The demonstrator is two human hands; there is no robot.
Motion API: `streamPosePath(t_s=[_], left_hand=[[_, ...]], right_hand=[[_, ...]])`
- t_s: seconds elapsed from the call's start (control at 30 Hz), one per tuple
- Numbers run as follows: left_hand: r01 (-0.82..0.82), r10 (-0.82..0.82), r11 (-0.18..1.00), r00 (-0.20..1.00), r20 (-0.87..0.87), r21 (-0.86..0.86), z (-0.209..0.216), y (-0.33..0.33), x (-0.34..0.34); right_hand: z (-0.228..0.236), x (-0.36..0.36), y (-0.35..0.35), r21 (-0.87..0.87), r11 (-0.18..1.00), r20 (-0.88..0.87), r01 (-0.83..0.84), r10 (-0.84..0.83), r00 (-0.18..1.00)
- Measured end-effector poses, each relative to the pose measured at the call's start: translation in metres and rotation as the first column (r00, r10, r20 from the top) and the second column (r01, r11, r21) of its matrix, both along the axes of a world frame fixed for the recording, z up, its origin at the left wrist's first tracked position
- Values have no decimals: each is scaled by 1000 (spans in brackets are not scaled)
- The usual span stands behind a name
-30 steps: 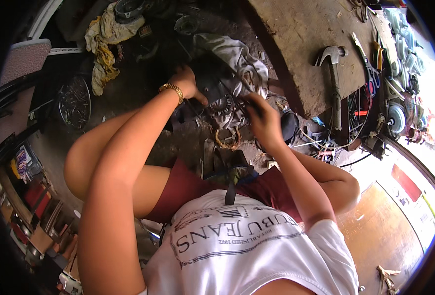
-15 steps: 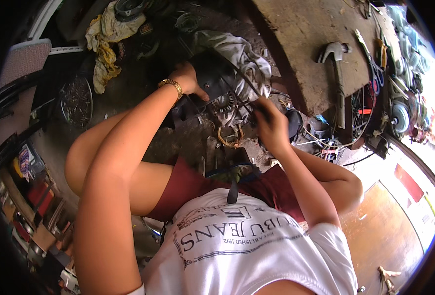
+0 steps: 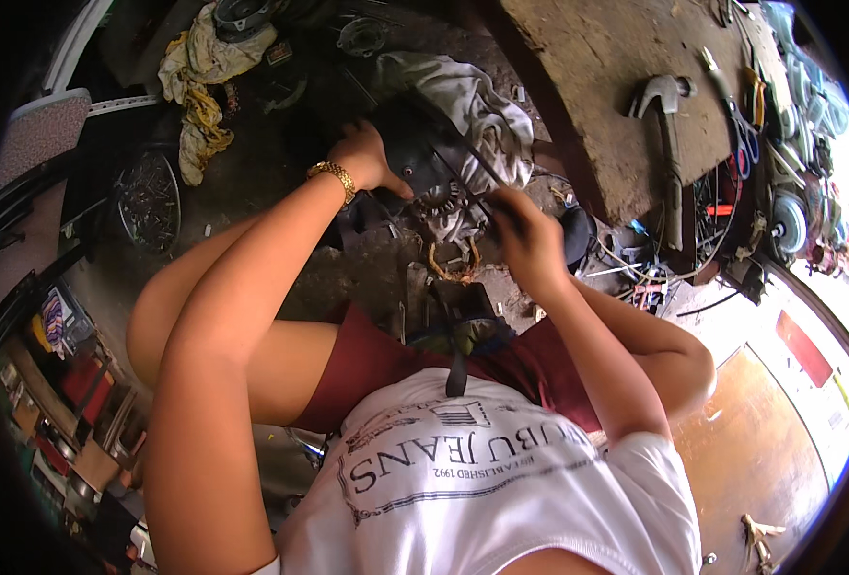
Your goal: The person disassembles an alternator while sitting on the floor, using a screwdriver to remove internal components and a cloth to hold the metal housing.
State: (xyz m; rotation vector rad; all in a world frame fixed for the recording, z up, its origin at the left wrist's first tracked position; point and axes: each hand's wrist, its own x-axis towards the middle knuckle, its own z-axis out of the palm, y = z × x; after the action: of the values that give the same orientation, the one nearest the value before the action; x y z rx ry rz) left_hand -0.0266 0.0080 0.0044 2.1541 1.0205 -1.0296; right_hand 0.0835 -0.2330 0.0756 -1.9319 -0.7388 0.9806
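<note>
My left hand (image 3: 362,161) grips the black, rounded machine part (image 3: 422,158) on the floor in front of me, its thumb stretched along the near side. A gold band circles that wrist. Metal slots or teeth show around an opening in the part's near end. To the right, my right hand (image 3: 532,238) is closed around the dark handle of a long, thin tool (image 3: 483,165), whose bar runs up and leftward across the black part. Blur and shadow hide the tool's exact kind. A crumpled grey-white cloth (image 3: 487,110) lies just behind.
At right, a worn wooden bench (image 3: 587,57) carries a claw hammer (image 3: 672,144) and blue-handled scissors (image 3: 743,144). A round tray of small metal pieces (image 3: 151,201) is at far left, near a yellow-stained rag (image 3: 202,120). Tan-looped wire (image 3: 453,273) lies between my knees.
Both hands keep their grips and nearly the same places. The right hand and the tool shift only slightly; the whole view has moved a little.
</note>
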Motion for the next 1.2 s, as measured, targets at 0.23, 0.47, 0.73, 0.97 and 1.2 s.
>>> streamPosePath(t_s=[0.23, 0.47, 0.73, 0.97, 1.2], left_hand=[[105, -108, 994, 989, 97, 42, -4, -3, 10], [53, -53, 999, 998, 17, -9, -11, 22, -2], [100, -96, 989, 995, 38, -114, -6, 16, 15], [26, -30, 994, 999, -34, -111, -3, 23, -1], [61, -58, 993, 998, 35, -102, -3, 25, 9]], right_hand=[[-60, -3, 33, 235, 971, 172, -35, -6, 985], [11, 7, 20, 36, 999, 35, 5, -6, 999], [-52, 0, 61, 130, 991, 150, -13, -7, 989], [16, -2, 32, 11, 999, -58, 48, -47, 997], [-33, 1, 27, 141, 988, 133, -56, 37, 990]])
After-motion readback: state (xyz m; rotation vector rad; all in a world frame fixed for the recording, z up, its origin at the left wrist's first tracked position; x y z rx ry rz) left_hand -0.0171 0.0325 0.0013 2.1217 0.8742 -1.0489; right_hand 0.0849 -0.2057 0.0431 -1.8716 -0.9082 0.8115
